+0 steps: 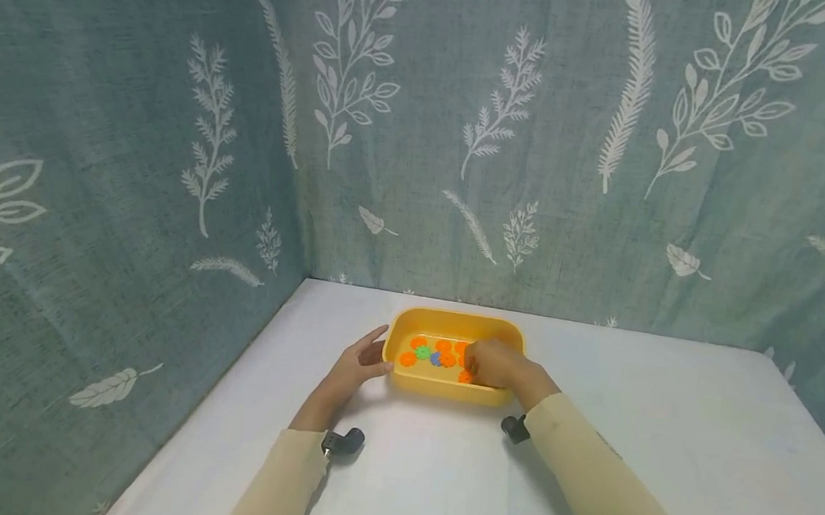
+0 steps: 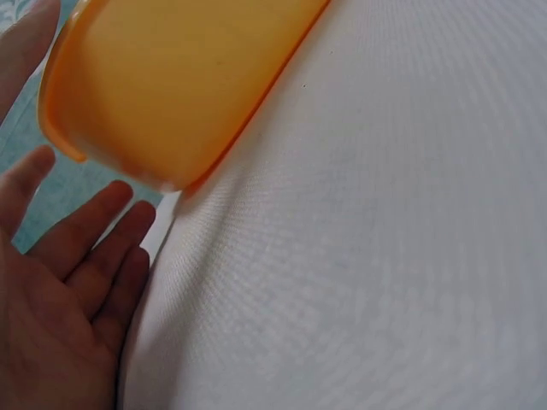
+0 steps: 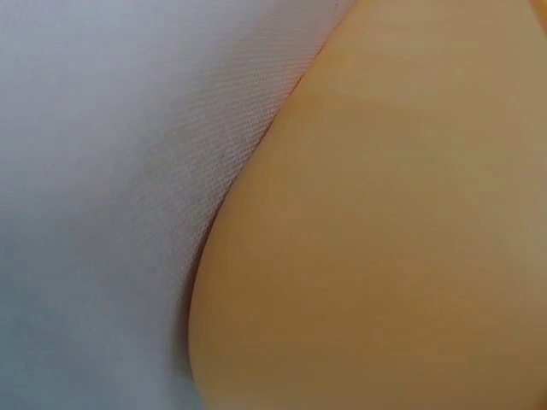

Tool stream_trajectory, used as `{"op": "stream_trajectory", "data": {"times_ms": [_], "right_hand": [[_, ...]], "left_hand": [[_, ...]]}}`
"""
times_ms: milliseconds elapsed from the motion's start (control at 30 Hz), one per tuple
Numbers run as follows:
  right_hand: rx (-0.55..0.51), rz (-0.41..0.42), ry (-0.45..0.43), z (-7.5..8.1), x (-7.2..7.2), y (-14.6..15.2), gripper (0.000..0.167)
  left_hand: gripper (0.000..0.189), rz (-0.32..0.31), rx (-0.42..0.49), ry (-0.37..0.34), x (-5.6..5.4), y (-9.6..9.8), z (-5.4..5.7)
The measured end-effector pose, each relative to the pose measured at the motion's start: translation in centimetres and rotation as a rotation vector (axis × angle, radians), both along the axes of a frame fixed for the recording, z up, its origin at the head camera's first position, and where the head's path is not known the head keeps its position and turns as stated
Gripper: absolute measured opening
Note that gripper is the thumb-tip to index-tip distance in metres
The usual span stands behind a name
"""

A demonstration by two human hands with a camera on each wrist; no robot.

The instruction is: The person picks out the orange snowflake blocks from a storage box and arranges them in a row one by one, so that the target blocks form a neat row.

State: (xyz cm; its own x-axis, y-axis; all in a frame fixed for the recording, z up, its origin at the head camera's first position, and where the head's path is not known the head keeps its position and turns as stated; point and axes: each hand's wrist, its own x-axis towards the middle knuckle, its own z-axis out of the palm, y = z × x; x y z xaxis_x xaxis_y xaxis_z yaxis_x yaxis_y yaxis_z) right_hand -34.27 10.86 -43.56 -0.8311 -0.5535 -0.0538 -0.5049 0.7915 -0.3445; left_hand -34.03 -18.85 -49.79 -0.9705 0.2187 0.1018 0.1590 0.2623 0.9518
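A yellow plastic tub (image 1: 440,387) holds several small flower-shaped pieces, mostly orange (image 1: 408,359), plus a green piece (image 1: 423,353) and a blue piece (image 1: 436,359). My left hand (image 1: 354,370) is beside the tub's left end, thumb and fingers spread around that end. In the left wrist view its fingers lie relaxed, palm empty. My right hand (image 1: 500,364) reaches into the right part of the tub, fingers pointing down among orange pieces. Its fingertips are hidden, so I cannot tell whether they pinch a piece. Only the tub's outer wall (image 3: 367,239) fills the right wrist view.
The tub stands on a white-covered table (image 1: 657,430) near its back edge. Green leaf-patterned fabric (image 1: 420,132) hangs behind the table and along its left side. A small black wrist camera (image 1: 344,442) is strapped to the left wrist, another (image 1: 515,429) to the right.
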Motion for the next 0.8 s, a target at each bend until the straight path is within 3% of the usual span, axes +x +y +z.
{"op": "stream_trajectory", "data": {"times_ms": [400, 800], "right_hand": [[-0.018, -0.045, -0.065, -0.6, 0.4, 0.1, 0.012], [-0.134, -0.022, -0.072, 0.3, 0.2, 0.0, 0.02]], "left_hand": [[0.081, -0.038, 0.014, -0.045, 0.1, 0.5, -0.7], [0.081, -0.025, 0.004, -0.01, 0.3, 0.1, 0.4]]}}
